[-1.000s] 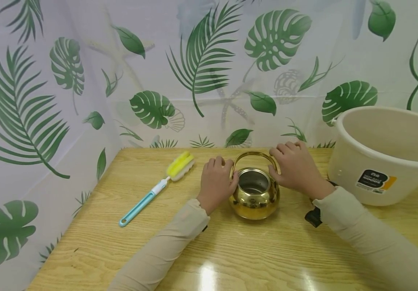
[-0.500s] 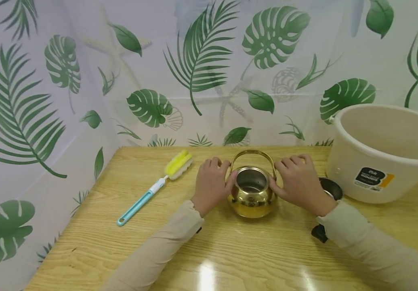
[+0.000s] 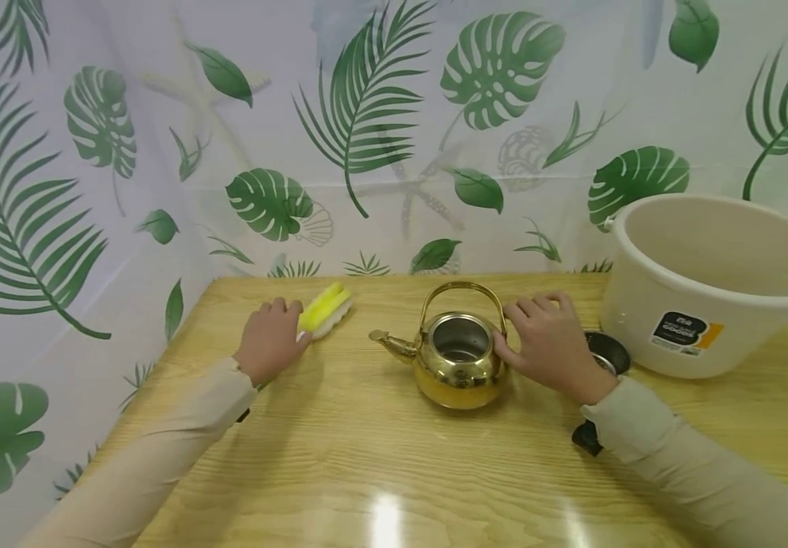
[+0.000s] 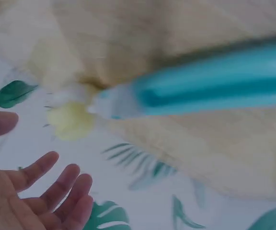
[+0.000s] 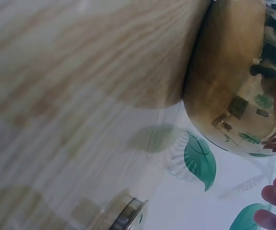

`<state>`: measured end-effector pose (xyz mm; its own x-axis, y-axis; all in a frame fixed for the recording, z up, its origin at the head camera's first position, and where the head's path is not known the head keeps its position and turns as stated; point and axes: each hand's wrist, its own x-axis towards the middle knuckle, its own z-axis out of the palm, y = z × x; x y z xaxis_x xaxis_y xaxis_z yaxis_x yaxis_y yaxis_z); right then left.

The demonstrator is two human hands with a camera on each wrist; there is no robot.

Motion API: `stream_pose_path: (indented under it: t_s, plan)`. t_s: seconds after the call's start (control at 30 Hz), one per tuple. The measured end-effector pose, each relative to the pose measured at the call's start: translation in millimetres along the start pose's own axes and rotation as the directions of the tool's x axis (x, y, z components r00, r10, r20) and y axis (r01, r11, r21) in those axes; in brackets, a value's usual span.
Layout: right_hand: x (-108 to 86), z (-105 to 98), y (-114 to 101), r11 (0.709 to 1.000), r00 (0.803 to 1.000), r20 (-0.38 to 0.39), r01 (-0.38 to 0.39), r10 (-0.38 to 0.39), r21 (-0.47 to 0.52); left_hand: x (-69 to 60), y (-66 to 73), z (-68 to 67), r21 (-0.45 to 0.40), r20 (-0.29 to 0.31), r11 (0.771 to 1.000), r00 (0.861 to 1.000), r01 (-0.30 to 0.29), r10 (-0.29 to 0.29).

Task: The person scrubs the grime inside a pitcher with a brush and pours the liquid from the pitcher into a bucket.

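A gold kettle (image 3: 460, 380) without a lid stands upright on the table, its spout pointing left and its arched handle raised. My right hand (image 3: 550, 346) touches the kettle's right side, thumb by the rim and fingers near the handle's base. In the right wrist view the kettle's shiny body (image 5: 234, 81) shows, with fingertips (image 5: 274, 203) beside it. My left hand (image 3: 270, 342) hovers over the sponge brush (image 3: 327, 310), hiding its handle. The left wrist view shows the blue brush handle (image 4: 210, 81) apart from the left hand (image 4: 37, 191), whose fingers are loosely spread.
A large off-white bucket (image 3: 716, 304) stands on the right of the table (image 3: 339, 457). Between it and my right wrist lies a dark round item (image 3: 607, 352), partly hidden; a black piece (image 3: 586, 438) shows below the wrist. A leaf-patterned sheet (image 3: 394, 183) hangs behind.
My left hand has left the kettle and moved left to above the brush, uncovering the kettle's spout. My right hand stays at the kettle's right side. The head view has shifted slightly.
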<state>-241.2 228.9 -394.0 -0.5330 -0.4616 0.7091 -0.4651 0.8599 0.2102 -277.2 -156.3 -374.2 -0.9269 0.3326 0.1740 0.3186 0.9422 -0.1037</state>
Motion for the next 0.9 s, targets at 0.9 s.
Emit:
stream_pose_path:
  t_s: [0.9]
  plan:
    - [-0.5,2,1,0.999,1.0,0.015,-0.007,0.007,0.033,-44.6,-60.5,25.1,-0.065,-0.017,0.998,1.0,0.014,-0.015]
